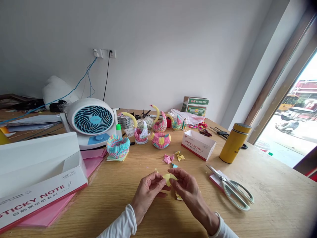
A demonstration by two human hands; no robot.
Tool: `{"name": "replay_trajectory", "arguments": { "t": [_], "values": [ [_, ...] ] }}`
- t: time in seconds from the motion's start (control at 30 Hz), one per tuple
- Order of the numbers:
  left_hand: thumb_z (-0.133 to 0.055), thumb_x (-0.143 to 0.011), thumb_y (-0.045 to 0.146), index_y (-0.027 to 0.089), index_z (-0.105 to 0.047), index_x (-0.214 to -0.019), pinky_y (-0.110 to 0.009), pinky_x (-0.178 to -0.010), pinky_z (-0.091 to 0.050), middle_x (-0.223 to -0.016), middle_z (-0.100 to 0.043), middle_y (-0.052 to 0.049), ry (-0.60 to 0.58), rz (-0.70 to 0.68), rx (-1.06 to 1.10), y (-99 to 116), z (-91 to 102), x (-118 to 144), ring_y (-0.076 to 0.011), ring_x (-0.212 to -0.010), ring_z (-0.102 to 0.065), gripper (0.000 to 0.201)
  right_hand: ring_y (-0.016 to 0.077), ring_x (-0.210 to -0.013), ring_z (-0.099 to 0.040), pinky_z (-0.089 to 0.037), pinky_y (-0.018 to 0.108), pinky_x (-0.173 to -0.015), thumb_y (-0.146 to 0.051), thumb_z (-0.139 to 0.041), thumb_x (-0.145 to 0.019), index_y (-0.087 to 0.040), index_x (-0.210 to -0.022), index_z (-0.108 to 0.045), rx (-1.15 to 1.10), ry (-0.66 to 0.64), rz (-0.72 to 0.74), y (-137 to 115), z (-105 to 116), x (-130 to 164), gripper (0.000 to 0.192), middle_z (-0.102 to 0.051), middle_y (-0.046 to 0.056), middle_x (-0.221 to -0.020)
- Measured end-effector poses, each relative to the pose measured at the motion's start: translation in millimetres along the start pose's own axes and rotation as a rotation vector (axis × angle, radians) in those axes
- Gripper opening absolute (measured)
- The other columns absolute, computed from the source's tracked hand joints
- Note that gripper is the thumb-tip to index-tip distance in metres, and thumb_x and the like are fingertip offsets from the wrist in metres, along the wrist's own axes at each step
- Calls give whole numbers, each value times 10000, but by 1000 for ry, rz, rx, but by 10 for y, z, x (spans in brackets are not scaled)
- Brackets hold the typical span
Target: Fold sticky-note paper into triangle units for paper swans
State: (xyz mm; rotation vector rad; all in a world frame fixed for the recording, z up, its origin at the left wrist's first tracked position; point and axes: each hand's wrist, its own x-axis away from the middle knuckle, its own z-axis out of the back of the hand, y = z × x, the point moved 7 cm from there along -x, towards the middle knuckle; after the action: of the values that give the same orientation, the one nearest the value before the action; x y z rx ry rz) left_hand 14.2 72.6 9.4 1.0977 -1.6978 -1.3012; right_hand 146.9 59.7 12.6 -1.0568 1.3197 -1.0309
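A small piece of folded yellow paper (pixel 169 178) is held between both hands above the table's front. My left hand (pixel 150 189) pinches its left side with thumb and fingers. On its right side my right hand (pixel 186 186) grips it the same way. More yellow paper (pixel 178 197) lies on the table, partly hidden under my right hand. Just beyond the hands are pink folded paper pieces (pixel 168 158), yellow folded pieces (pixel 179 155) and a blue one (pixel 174 165).
Scissors (pixel 231 189) rest on a pink pad at right, near a yellow flask (pixel 234 143) and a small sticky note box (pixel 198 145). Paper swans (pixel 141 135) and a paper bowl (pixel 118 147) stand behind. At left are a large box (pixel 44 185) and a fan (pixel 91 120).
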Motion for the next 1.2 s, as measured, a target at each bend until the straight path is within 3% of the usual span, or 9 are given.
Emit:
{"name": "replay_trajectory", "arguments": {
  "t": [0.27,0.5,0.67,1.0,1.2],
  "values": [
    [-727,-733,423,141,-679,-793,-270,-630,-517,-766,-720,-54,5,-75,-88,-1,33,-33,-216,-742,-696,292,67,-448,-369,-256,201,-408,-516,-710,-739,-176,-843,-545,3,-30,-79,32,-72,1,391,-498,-48,-604],
    [-719,-744,419,126,-696,-777,-279,-640,-529,-721,-714,-64,-4,-96,-96,10,9,-5,-205,-677,-690,296,81,-492,-399,-306,212,-439,-453,-718,-741,-187,-863,-564,-25,0,-20,-114,-94,33,330,-508,-30,-692],
    [-713,-749,418,126,-696,-783,-308,-666,-542,-716,-717,-72,-28,-100,-57,14,-7,16,-209,-678,-681,295,98,-550,-403,-333,208,-468,-368,-703,-749,-181,-742,-584,-69,-38,-15,-162,-136,45,222,-510,-14,-698],
    [-726,-725,416,126,-700,-752,-282,-661,-527,-662,-705,-54,-51,-28,24,24,-44,28,-167,-625,-647,293,97,-537,-407,-351,215,-486,-350,-662,-778,-176,-711,-582,-26,-109,-42,-144,-117,44,203,-496,-19,-679],
    [-721,-730,395,118,-702,-778,-269,-661,-514,-691,-711,-61,-68,37,71,2,-47,37,-167,-652,-653,282,114,-589,-438,-366,213,-506,-323,-632,-810,-177,-733,-590,67,-124,27,-179,-96,46,170,-521,-3,-698]
  ]
}}
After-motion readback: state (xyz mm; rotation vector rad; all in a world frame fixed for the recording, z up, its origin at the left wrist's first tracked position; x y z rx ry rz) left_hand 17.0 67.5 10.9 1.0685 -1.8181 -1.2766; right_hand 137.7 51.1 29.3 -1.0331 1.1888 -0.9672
